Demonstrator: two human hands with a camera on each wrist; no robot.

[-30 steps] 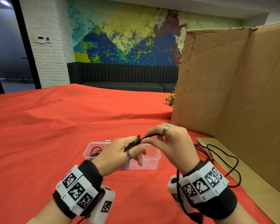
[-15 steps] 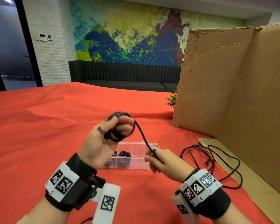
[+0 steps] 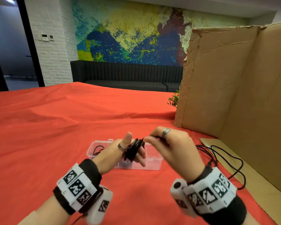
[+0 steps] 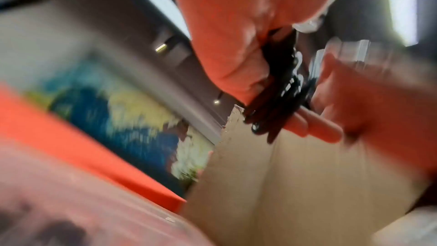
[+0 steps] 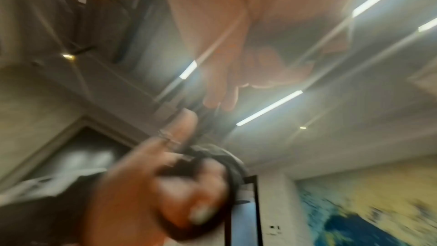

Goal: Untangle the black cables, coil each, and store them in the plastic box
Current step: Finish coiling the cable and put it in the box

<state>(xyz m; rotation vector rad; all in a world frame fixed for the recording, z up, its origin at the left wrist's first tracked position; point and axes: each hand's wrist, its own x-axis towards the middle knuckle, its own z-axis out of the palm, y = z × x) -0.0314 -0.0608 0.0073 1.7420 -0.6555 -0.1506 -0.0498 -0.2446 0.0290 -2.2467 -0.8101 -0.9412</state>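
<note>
My left hand (image 3: pixel 128 151) has a black cable coil (image 3: pixel 132 151) wound round its fingers, just above the clear plastic box (image 3: pixel 154 163) on the red cloth. The coil (image 4: pixel 276 98) crosses those fingers in the left wrist view too. My right hand (image 3: pixel 165 143) pinches the loose cable end beside the coil. A stored coil (image 3: pixel 96 149) lies in the box's left compartment. Another black cable (image 3: pixel 224 159) sprawls loose on the table at the right. The right wrist view is blurred; the left hand (image 5: pixel 170 184) with the dark coil shows there.
A tall cardboard screen (image 3: pixel 234 88) stands at the right, with a cardboard sheet (image 3: pixel 250 179) lying flat under the loose cable. The red cloth (image 3: pixel 47 135) stretches wide to the left and behind the box. A small green plant (image 3: pixel 173 99) peeks out beside the screen.
The left hand has dropped from its raised position to just above the box. The right hand rose to meet it, and the long strand between them is now wound up.
</note>
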